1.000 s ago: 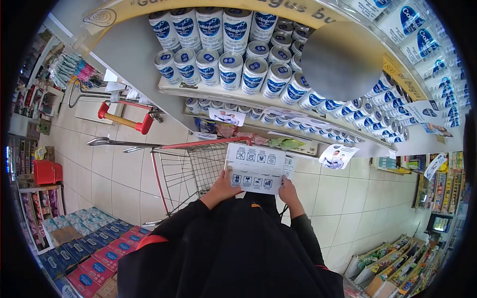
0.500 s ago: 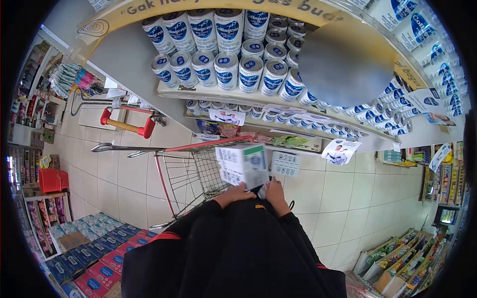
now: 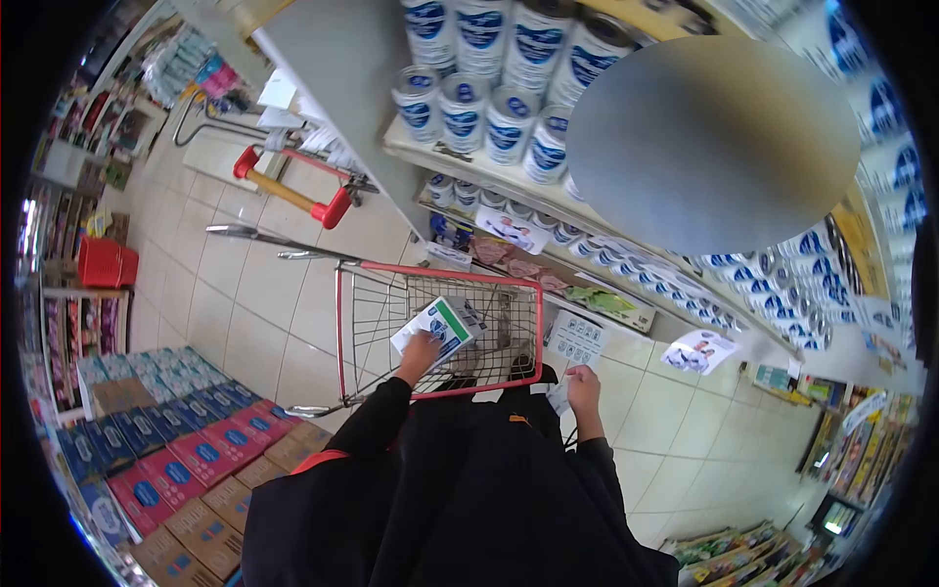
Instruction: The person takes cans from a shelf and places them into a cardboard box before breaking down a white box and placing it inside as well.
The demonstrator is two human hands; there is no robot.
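My left hand (image 3: pixel 419 354) grips a white box with a green edge and blue print (image 3: pixel 442 329). The box is tilted inside the wire shopping cart (image 3: pixel 537 333) with a red rim, and the far part of it is dim among the wires. To the right of the cart, outside its rim, my right hand (image 3: pixel 584 387) is closed on a small pale slip (image 3: pixel 558 397). Just beyond that hand a white printed sheet (image 3: pixel 577 338) with rows of small pictures hangs near the lowest shelf.
Shelves of white and blue cans (image 3: pixel 510 124) stand ahead. A second cart handle (image 3: pixel 290 188) is at the upper left. Stacked cartons (image 3: pixel 203 453) lie at the lower left, with a red basket (image 3: pixel 107 263) beyond. A blurred oval hides part of the shelves.
The white box has moved left and down into the cart with my left hand. My hands have moved apart, the right one going right. The view has turned and the cart appears nearer my body.
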